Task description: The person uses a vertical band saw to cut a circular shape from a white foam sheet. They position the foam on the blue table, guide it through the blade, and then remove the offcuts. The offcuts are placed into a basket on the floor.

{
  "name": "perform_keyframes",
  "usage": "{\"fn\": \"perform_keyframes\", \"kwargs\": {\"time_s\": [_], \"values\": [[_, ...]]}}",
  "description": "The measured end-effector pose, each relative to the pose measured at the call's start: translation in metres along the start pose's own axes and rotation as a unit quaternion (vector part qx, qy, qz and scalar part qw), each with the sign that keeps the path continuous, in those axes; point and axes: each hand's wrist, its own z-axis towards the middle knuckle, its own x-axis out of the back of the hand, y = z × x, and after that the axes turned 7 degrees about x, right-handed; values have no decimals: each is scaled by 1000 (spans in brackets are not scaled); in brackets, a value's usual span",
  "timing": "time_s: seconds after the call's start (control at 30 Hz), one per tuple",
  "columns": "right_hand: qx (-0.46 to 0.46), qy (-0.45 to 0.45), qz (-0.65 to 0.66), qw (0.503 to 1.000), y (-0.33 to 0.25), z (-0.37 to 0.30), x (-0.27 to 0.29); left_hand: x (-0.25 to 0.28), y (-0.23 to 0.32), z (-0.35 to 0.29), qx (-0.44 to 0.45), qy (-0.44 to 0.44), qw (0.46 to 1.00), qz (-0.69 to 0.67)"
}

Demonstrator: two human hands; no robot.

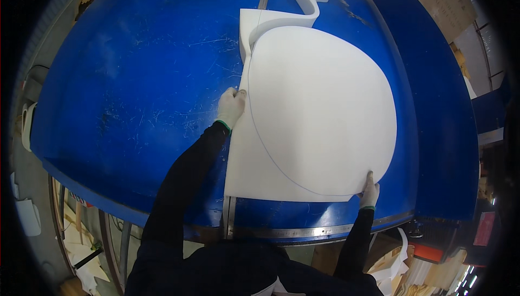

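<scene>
The blue table (135, 79) supports the white foam sheet (319, 117); left hand (231, 107) presses its edge, fingers curled, while right hand (370, 191) pinches the corner, steadying it flat.

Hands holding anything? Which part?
Both grip the white foam sheet flat on the blue table: left hand on its left edge, right hand at its near right corner.

The foam sheet (319, 117) lies on the table (135, 79), right of centre, its near edge close to the table's near rim. The left hand (231, 107) rests on the sheet's left edge; the right hand (370, 192) grips its near right corner. A cut-off foam strip (287, 3) lies at the far side, touching the sheet.
</scene>
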Motion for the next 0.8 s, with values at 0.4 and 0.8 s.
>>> {"fn": "perform_keyframes", "kwargs": {"time_s": [0.4, 0.8], "values": [[5, 8, -2, 1000, 3, 0, -2, 22, -10, -56, 24, -10, 999, 34], [13, 14, 1, 1000, -1, 1, -6, 14, -5, -44, -3, 15, 1000, 17]]}}
